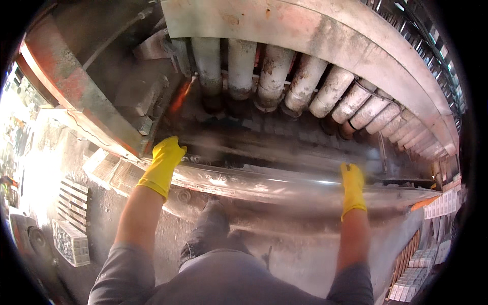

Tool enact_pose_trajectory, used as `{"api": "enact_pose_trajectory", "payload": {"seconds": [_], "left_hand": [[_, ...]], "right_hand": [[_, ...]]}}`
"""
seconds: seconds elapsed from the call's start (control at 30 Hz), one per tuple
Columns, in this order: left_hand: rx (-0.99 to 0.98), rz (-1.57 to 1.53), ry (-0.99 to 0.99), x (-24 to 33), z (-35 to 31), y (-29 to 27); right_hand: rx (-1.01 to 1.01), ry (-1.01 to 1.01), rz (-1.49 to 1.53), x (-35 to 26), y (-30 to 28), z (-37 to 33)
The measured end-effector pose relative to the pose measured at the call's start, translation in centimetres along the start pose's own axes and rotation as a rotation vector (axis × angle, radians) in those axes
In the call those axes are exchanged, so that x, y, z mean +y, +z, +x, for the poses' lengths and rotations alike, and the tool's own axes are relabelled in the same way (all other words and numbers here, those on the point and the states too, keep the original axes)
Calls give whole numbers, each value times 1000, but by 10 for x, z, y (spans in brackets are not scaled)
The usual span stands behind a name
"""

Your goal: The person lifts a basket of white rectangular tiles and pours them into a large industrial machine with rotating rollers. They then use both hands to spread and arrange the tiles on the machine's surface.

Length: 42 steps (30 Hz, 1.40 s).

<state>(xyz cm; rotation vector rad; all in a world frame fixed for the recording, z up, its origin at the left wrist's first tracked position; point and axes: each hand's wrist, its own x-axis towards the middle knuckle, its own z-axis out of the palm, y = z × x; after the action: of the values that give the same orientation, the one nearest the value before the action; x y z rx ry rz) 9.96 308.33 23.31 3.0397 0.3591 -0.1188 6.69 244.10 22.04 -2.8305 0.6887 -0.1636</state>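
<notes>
The fisheye camera looked steeply down from the person's head, over the grey-shirted torso [218, 279], and faced forward to the hands [166, 152], quite near.

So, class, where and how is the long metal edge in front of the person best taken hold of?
Probably by the upper rim of the long metal edge, from the person's near side, palms down, hands wide apart: it runs crosswise before the body. The left hand and right hand are spaced that way; whether they grip isn't clear.
</notes>
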Motion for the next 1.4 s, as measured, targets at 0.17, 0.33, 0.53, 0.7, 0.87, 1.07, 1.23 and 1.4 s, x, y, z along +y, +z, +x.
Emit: {"api": "enact_pose_trajectory", "payload": {"seconds": [0.17,0.33,0.53,0.7,0.87,1.07,1.23,1.4], "left_hand": [[-49,-11,-68,7,8,-16],[-125,-25,-92,28,23,-27],[-9,-24,-35,23,29,-21],[-125,-13,-103,27,45,-26],[-108,-38,-65,24,52,-20],[-141,-1,-53,27,50,-28],[-173,41,-53,18,43,-15],[-269,27,-5,19,26,-28]], "right_hand": [[-127,65,4,-34,-9,17],[-77,9,-90,-22,-5,38],[-34,17,-94,-28,3,53],[-89,55,-51,-41,-3,64],[-66,58,-35,-37,4,74],[-97,65,19,-41,-1,72],[15,55,-14,-33,2,53],[36,57,46,-23,-1,30]]}}
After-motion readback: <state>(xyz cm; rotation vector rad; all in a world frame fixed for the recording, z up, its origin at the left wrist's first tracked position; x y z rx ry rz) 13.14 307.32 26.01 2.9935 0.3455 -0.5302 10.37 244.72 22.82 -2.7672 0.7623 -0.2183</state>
